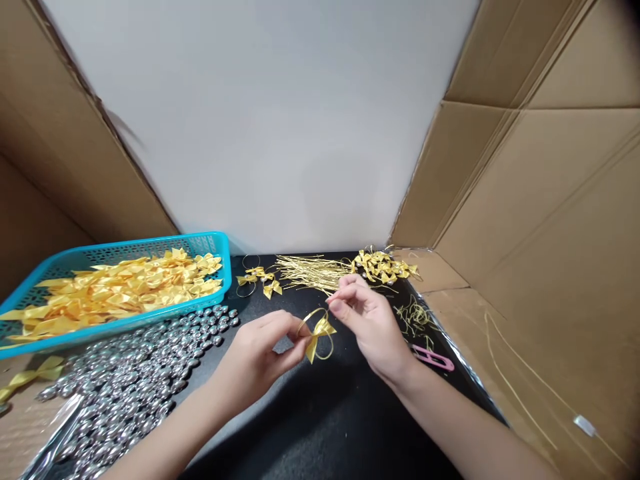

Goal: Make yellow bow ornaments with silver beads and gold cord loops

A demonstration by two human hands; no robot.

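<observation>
My left hand pinches a yellow ribbon bow between thumb and forefinger, above the black work surface. A thin gold cord curves in loops on both sides of the bow. Just up and to the right, my right hand has thumb and forefinger pressed together at the upper end of the cord. The exact grip on that thin end is partly hidden by the fingertips. Behind the hands lies a pile of straight gold cord pieces.
At the left, a turquoise basket holds yellow bows; many silver beads spread before it. Bows with cords lie back right, others back left. Cord scraps and a pink-handled tool are rightward. Cardboard walls flank the surface.
</observation>
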